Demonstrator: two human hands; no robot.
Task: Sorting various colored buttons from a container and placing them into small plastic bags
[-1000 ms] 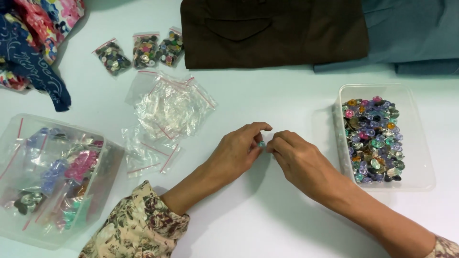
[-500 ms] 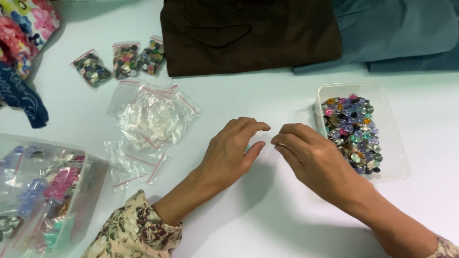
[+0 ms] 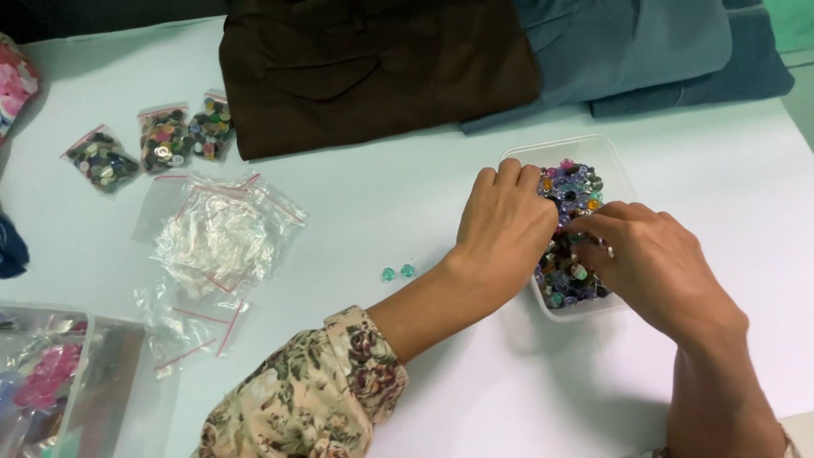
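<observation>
Both hands, left hand [image 3: 504, 225] and right hand [image 3: 657, 263], moved from centre table into the clear plastic tub of multicoloured gems [image 3: 612, 159] at right, fingers curled among stones, grasp indiscernible; two teal glass beads [image 3: 398, 273] now lie released mid-frame.

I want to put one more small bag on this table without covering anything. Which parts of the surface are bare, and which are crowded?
Bare patches: between the two green beads and the brown cloth, and right of the clear bead box below the blue cloth. Crowded: the left side, with button bags, empty zip bags and a plastic bin. Left hand and right hand cover the box.
</observation>
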